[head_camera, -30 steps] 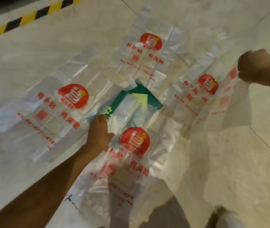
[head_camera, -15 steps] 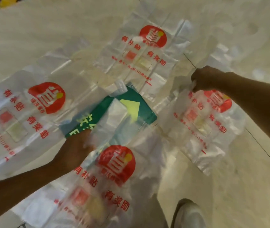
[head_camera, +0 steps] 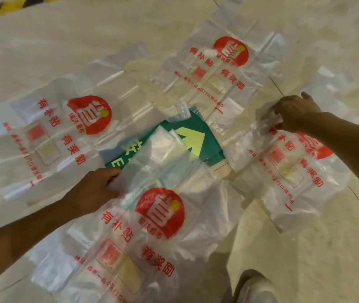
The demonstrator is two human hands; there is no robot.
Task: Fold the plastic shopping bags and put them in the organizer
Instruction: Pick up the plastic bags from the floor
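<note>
Four clear thin plastic shopping bags with red print spread flat on pale tiled floor (head_camera: pixel 305 270). Left hand (head_camera: pixel 91 191) fingers pinching nearest bag (head_camera: pixel 152 226) edge; right hand (head_camera: pixel 296 112) fingers gripping right bag (head_camera: pixel 283 167) handle. Light, limp, slippery; best pinched at handles or edges.

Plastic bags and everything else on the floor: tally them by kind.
Plastic bags with red logo: 4 (far bag, left bag, near bag, right bag)
Green floor sign: 1
Total: 5

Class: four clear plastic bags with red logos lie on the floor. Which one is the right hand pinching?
The clear plastic bag farthest right: the right hand pinches its top edge, unlike the others.
</note>
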